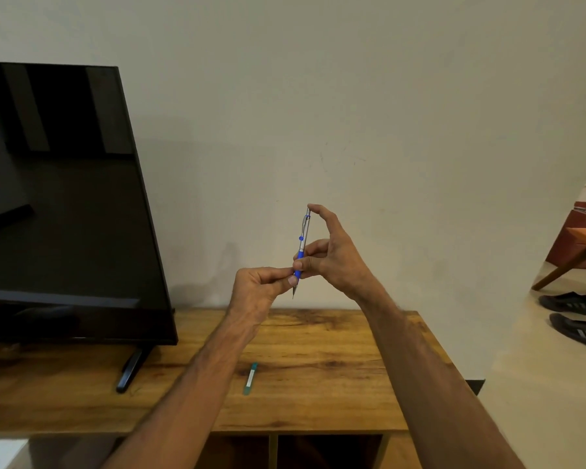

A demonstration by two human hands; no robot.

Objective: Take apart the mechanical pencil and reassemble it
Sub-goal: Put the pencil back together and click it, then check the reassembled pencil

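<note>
The mechanical pencil (301,247) stands nearly upright in the air above the wooden table, silver at the top with a clip, blue at the grip, its dark tip pointing down. My right hand (332,257) holds the blue grip between thumb and middle fingers, and its forefinger tip rests on the pencil's top end. My left hand (259,292) pinches the lower end of the grip just above the tip. A small teal lead tube (250,379) lies on the table below my left forearm.
A black television (58,204) on a stand foot (132,367) fills the left of the wooden table (318,367). A plain wall is behind. On the floor at right lie two dark shoes (570,314) beside a wooden chair (575,252).
</note>
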